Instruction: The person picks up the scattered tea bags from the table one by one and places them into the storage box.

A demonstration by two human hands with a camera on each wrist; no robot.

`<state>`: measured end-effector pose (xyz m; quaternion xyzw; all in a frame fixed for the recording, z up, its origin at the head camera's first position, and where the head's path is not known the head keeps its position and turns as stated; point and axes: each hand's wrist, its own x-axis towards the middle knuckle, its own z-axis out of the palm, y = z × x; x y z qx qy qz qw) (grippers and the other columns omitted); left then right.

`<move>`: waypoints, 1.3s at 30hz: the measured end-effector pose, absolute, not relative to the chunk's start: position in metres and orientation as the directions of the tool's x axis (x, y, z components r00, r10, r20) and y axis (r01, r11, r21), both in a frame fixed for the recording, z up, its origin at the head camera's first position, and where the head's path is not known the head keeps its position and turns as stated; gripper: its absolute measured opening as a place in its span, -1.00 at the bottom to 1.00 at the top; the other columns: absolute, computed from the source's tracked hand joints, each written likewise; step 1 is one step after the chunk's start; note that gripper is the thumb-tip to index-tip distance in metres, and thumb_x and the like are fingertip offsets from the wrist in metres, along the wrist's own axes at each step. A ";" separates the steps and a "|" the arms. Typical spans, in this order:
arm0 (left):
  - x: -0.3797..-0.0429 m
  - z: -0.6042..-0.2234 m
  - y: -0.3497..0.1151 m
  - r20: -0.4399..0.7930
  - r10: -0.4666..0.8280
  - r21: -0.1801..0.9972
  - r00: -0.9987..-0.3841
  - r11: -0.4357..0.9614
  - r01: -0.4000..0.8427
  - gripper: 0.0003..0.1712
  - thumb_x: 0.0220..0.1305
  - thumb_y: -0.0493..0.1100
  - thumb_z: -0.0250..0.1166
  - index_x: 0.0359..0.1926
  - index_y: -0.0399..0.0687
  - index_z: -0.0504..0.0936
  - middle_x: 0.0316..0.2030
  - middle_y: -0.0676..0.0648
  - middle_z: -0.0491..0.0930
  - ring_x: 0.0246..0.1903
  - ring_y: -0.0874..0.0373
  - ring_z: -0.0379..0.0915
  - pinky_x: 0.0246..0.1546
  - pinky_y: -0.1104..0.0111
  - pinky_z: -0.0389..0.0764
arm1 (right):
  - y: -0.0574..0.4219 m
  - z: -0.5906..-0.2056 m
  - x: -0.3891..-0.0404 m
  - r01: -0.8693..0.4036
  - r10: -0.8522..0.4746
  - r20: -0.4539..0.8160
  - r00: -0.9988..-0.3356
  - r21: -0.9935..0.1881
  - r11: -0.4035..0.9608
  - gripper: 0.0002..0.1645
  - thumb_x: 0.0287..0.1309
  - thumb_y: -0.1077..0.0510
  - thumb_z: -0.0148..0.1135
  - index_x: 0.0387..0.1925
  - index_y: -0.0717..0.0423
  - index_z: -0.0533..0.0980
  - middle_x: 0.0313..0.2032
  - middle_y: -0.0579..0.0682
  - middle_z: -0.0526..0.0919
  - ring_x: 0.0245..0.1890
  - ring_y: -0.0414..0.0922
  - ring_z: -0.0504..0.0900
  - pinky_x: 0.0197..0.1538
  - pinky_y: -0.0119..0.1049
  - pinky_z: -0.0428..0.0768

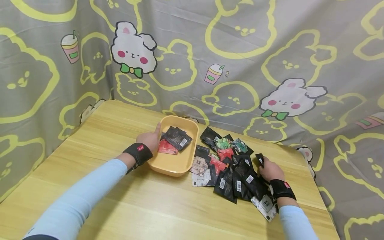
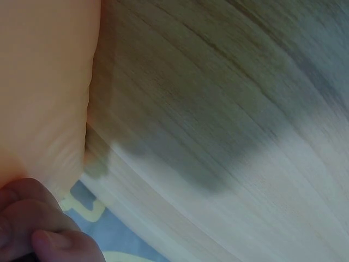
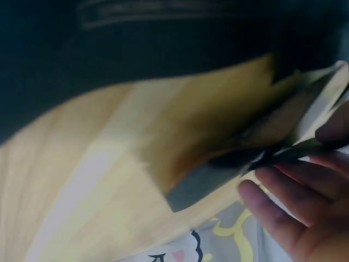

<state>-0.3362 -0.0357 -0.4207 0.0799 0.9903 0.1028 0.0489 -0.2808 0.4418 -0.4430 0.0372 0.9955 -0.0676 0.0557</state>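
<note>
My left hand (image 1: 149, 141) grips the left rim of a yellow-orange plastic bin (image 1: 171, 168), with one finger pointing along the edge. In the left wrist view, curled fingers (image 2: 38, 224) lie against the bin's outer wall (image 2: 43, 98). Inside the bin are black sachets (image 1: 177, 135) and a red sachet (image 1: 168, 147). At the right end of a loose sachet pile, my right hand (image 1: 271, 170) pinches a black sachet (image 1: 259, 160) between thumb and fingers. From the right wrist, its fingers (image 3: 294, 202) show beside dark, blurred packets.
Right of the bin spreads the pile of black sachets (image 1: 229, 183), with green (image 1: 222, 143), red (image 1: 225, 153) and beige (image 1: 199, 165) ones among them. A white-and-grey sachet (image 1: 265, 207) lies at its near end. Patterned curtain (image 1: 180, 40) hangs behind the wooden table (image 1: 144, 213).
</note>
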 end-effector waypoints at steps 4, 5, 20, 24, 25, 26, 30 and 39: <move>-0.337 -0.422 -0.041 -0.078 0.166 0.198 -0.983 0.969 0.147 -0.28 0.39 -0.09 -0.06 0.47 -0.07 -0.12 -0.67 -0.10 0.48 -0.65 0.02 0.44 -0.62 0.23 0.38 | 0.437 -0.445 -0.281 0.048 0.055 0.065 -0.996 -0.101 0.994 -0.58 0.14 0.29 -0.01 0.03 0.42 0.37 -0.32 0.48 0.57 -0.39 0.34 0.57 -0.38 0.16 0.46; -0.336 -0.422 -0.042 -0.077 0.167 0.195 -0.983 0.969 0.149 -0.28 0.40 -0.10 -0.07 0.47 -0.08 -0.12 -0.66 -0.10 0.49 -0.64 0.02 0.45 -0.62 0.23 0.39 | 0.436 -0.445 -0.282 0.042 0.053 0.109 -0.993 -0.099 0.994 -0.58 0.14 0.30 -0.02 0.04 0.40 0.38 -0.32 0.48 0.57 -0.41 0.35 0.56 -0.40 0.17 0.46; -0.337 -0.422 -0.052 -0.045 0.162 0.189 -0.986 0.970 0.151 -0.29 0.37 -0.22 -0.09 0.47 -0.11 -0.13 -0.52 -0.15 0.60 -0.53 -0.02 0.54 -0.56 0.21 0.44 | 0.297 -0.401 -0.320 -0.300 -0.266 0.319 -0.910 -0.062 0.952 -0.52 0.18 0.31 0.01 0.16 0.25 0.40 -0.47 0.21 0.63 -0.54 0.11 0.57 -0.43 0.03 0.51; -0.332 -0.418 -0.051 -0.042 0.159 0.196 -0.986 0.969 0.148 -0.29 0.34 -0.26 -0.08 0.46 -0.12 -0.10 -0.49 -0.18 0.62 -0.52 -0.03 0.55 -0.56 0.22 0.44 | 0.244 -0.392 -0.324 -0.421 -0.390 0.343 -0.854 -0.017 0.907 -0.52 0.20 0.30 0.04 0.18 0.22 0.41 -0.46 0.13 0.64 -0.57 0.01 0.56 -0.49 -0.10 0.51; -0.331 -0.417 -0.050 -0.041 0.159 0.199 -0.986 0.969 0.147 -0.28 0.35 -0.26 -0.08 0.47 -0.11 -0.11 -0.49 -0.18 0.62 -0.52 -0.03 0.55 -0.56 0.22 0.44 | 0.232 -0.391 -0.326 -0.445 -0.415 0.355 -0.838 -0.003 0.895 -0.53 0.19 0.30 0.06 0.17 0.21 0.42 -0.44 0.12 0.66 -0.56 0.00 0.57 -0.49 -0.12 0.51; -0.330 -0.416 -0.050 -0.040 0.160 0.196 -0.986 0.969 0.149 -0.28 0.34 -0.27 -0.07 0.46 -0.12 -0.10 -0.50 -0.18 0.62 -0.52 -0.03 0.55 -0.56 0.23 0.44 | 0.221 -0.391 -0.328 -0.466 -0.438 0.365 -0.821 0.013 0.885 -0.54 0.19 0.29 0.07 0.16 0.21 0.43 -0.39 0.12 0.68 -0.52 0.00 0.60 -0.47 -0.12 0.54; -0.328 -0.416 -0.048 -0.032 0.162 0.190 -0.986 0.970 0.153 -0.30 0.35 -0.26 -0.08 0.46 -0.12 -0.07 -0.52 -0.14 0.61 -0.53 0.00 0.54 -0.57 0.24 0.43 | 0.184 -0.393 -0.335 -0.524 -0.510 0.364 -0.780 0.067 0.849 -0.57 0.20 0.29 0.06 0.13 0.18 0.46 -0.24 0.11 0.69 -0.40 0.02 0.64 -0.40 -0.13 0.58; -0.333 -0.425 -0.042 -0.046 0.174 0.186 -0.984 0.969 0.163 -0.26 0.35 -0.20 -0.02 0.47 -0.05 -0.09 -0.53 -0.11 0.61 -0.54 0.03 0.54 -0.57 0.26 0.44 | 0.146 -0.403 -0.343 -0.585 -0.588 0.214 -0.780 0.084 0.807 -0.42 0.15 -0.02 0.24 0.18 0.07 0.44 0.03 0.15 0.60 -0.11 0.10 0.64 -0.07 0.00 0.56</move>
